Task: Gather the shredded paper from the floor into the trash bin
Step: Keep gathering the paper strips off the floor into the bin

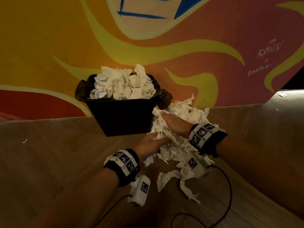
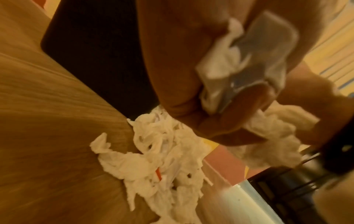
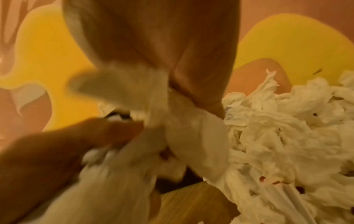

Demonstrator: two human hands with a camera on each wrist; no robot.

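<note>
Head view alone shows the overfull trash bin [image 1: 121, 117]; both hands' fingers clutch shredded paper [image 1: 179, 145].

a painted mural wall [image 1: 49, 46] in orange, yellow and pink meets a wood-grain floor [image 1: 49, 162].

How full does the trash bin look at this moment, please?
Overfull. In the head view, crumpled paper heaps well above the rim of the trash bin, which stands upright on the floor.
</note>
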